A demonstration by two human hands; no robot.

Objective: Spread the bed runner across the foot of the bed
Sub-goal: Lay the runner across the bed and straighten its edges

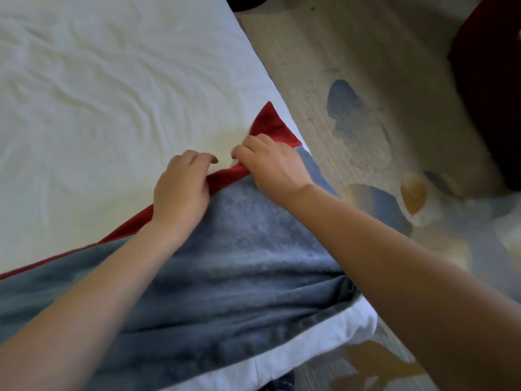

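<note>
The bed runner [225,272], grey-blue plush with a red underside, lies bunched across the near corner of the bed [98,94], which has a wrinkled white sheet. A red corner of the runner is folded up and points toward the bed's right edge. My left hand [181,190] rests on the runner's red edge with fingers curled over it. My right hand [267,165] pinches the same red edge just to the right, fingers curled around the fabric. The two hands are close together near the bed's right side.
To the right of the bed lies a beige carpet [352,66] with blue and ochre patches. A dark red piece of furniture [490,94] stands at the far right. A dark object [248,2] sits at the top past the bed's corner.
</note>
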